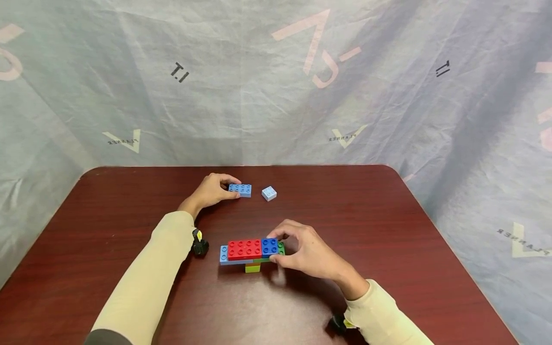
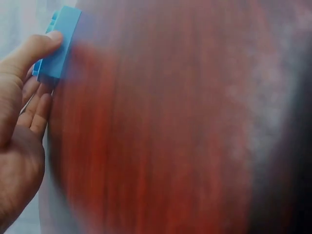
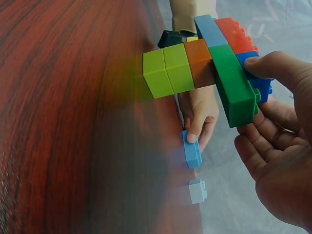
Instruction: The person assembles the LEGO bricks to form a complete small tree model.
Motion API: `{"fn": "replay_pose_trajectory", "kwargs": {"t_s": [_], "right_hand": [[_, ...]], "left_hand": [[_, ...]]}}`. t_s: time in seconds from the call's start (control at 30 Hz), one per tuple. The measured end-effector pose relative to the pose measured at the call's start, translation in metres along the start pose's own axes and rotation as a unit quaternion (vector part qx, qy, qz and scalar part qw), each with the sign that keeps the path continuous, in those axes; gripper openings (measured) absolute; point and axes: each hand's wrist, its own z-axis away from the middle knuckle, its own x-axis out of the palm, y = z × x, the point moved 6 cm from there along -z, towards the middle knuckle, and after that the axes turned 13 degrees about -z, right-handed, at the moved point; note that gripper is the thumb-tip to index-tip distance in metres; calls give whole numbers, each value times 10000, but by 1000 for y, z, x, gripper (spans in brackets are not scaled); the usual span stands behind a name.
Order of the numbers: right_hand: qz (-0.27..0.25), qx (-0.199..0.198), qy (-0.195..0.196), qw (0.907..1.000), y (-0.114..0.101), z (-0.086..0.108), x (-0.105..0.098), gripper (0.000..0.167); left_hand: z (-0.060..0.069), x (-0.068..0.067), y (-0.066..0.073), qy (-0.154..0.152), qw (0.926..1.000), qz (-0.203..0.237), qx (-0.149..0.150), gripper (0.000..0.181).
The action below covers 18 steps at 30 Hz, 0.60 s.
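Note:
My left hand (image 1: 212, 190) pinches a light blue toy building brick (image 1: 245, 190) between thumb and fingers at the back of the table. In the left wrist view the thumb presses the studded side of that brick (image 2: 62, 41). My right hand (image 1: 311, 251) holds the dark blue brick (image 1: 270, 247) on top of a built structure. Beside it sits a long red brick (image 1: 244, 249). Both rest across a light blue brick (image 1: 224, 255) and a green brick (image 3: 236, 87). Below, the right wrist view shows an orange brick (image 3: 199, 63) and two lime green bricks (image 3: 165, 72) as a stem.
A small pale blue brick (image 1: 269, 193) lies just right of the left hand's brick. The dark red-brown table (image 1: 345, 206) has its back edge against a grey printed cloth (image 1: 241, 96). Black wrist cameras (image 1: 200, 245) sit on the sleeves.

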Motion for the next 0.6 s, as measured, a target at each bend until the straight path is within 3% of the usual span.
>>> {"fn": "replay_pose_trajectory", "kwargs": {"t_s": [0.23, 0.47, 0.6], "right_hand": [[61, 17, 4, 10000, -1, 0, 0, 33], [23, -2, -9, 10000, -1, -1, 1, 33], [42, 19, -1, 10000, -1, 0, 1, 33]], "left_hand": [[8, -3, 0, 97, 9999, 19, -60, 39], [33, -14, 4, 234, 9997, 67, -48, 40], [47, -23, 14, 343, 9993, 175, -11, 39]]}}
